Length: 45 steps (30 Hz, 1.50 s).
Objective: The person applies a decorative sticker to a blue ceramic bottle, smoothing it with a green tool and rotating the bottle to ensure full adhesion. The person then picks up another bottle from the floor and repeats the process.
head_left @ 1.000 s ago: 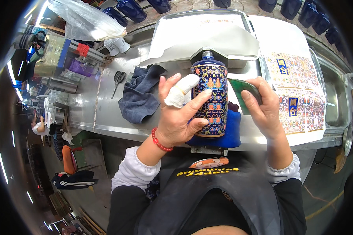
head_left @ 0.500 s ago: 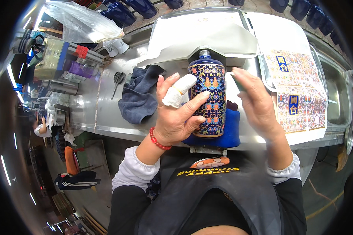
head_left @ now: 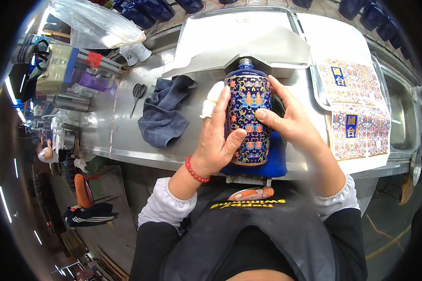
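A dark blue bottle (head_left: pixel 248 96) with a colourful floral pattern lies with its bare glass neck pointing away from me. My left hand (head_left: pixel 214 136) holds its left side, thumb on the front. A white wrapping (head_left: pixel 212 100) covers one of that hand's fingers. From the right, my right hand (head_left: pixel 290 114) grips the bottle, its thumb pressed on the pattern and its fingers along the far right edge. Something dark shows under the right palm; I cannot make out what. Beneath the bottle is a blue cloth (head_left: pixel 277 157).
A dark grey cloth (head_left: pixel 162 114) and black scissors (head_left: pixel 137 96) lie left on the metal table (head_left: pixel 122 136). Patterned printed sheets (head_left: pixel 354 91) lie right, beside a sink (head_left: pixel 404 119). Behind the bottle is a tray with white paper (head_left: pixel 239 37). Blue bottles (head_left: pixel 377 18) line the back.
My left hand has swung from pointing across the bottle's front to its left side. My right hand has come in from the right onto the bottle, its thumb now on the front.
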Each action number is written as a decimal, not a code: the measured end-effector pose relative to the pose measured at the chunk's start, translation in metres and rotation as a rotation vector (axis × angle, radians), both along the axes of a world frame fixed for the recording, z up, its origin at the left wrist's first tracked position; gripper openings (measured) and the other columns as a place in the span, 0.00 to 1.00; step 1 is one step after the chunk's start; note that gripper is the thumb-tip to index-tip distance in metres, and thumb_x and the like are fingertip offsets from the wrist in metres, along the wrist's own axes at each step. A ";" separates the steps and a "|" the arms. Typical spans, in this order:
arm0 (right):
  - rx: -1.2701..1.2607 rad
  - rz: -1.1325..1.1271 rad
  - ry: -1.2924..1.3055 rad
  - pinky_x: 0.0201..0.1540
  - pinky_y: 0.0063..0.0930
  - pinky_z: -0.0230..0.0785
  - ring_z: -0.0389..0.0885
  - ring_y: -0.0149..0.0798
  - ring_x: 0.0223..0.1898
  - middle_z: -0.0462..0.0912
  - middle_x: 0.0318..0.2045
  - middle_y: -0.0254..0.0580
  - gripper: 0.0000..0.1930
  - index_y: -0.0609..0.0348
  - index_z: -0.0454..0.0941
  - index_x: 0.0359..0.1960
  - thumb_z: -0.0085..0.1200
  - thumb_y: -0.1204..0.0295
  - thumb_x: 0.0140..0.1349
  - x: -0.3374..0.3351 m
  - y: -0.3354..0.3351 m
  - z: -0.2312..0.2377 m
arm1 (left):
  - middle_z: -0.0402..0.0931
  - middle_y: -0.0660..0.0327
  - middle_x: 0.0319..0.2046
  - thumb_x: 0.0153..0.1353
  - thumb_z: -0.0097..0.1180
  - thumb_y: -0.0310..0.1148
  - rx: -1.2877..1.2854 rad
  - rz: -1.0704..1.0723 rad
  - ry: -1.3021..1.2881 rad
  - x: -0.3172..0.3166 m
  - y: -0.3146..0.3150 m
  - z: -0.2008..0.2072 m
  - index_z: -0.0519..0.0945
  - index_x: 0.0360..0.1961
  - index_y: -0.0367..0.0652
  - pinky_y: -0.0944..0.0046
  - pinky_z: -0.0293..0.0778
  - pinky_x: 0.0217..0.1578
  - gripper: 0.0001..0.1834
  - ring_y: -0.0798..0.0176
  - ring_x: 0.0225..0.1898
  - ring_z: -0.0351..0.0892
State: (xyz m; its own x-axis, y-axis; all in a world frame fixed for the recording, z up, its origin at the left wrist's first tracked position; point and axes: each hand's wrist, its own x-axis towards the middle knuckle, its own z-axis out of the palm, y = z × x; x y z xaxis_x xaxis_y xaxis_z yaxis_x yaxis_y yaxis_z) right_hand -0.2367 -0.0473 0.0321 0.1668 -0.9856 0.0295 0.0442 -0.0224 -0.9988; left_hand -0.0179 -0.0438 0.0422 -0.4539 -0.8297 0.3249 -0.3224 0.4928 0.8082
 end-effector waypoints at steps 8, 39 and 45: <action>0.042 0.013 -0.037 0.75 0.37 0.48 0.58 0.45 0.74 0.64 0.71 0.56 0.49 0.69 0.52 0.76 0.68 0.57 0.62 0.003 0.000 -0.002 | 0.56 0.39 0.72 0.75 0.50 0.50 0.067 -0.016 0.101 0.000 0.002 -0.006 0.51 0.76 0.28 0.51 0.53 0.72 0.43 0.44 0.73 0.57; 0.098 0.029 -0.142 0.74 0.38 0.50 0.59 0.44 0.71 0.63 0.68 0.55 0.45 0.63 0.53 0.76 0.66 0.60 0.64 0.003 0.002 -0.002 | 0.58 0.50 0.68 0.73 0.54 0.35 0.534 -0.046 0.475 -0.022 -0.017 0.001 0.38 0.77 0.46 0.55 0.66 0.66 0.44 0.58 0.67 0.66; 0.098 -0.024 -0.114 0.74 0.38 0.52 0.59 0.46 0.72 0.64 0.68 0.58 0.46 0.67 0.54 0.74 0.67 0.60 0.62 0.004 0.001 -0.010 | 0.55 0.49 0.69 0.71 0.57 0.36 0.457 0.009 0.266 -0.019 -0.022 -0.004 0.38 0.77 0.44 0.54 0.65 0.67 0.46 0.57 0.68 0.64</action>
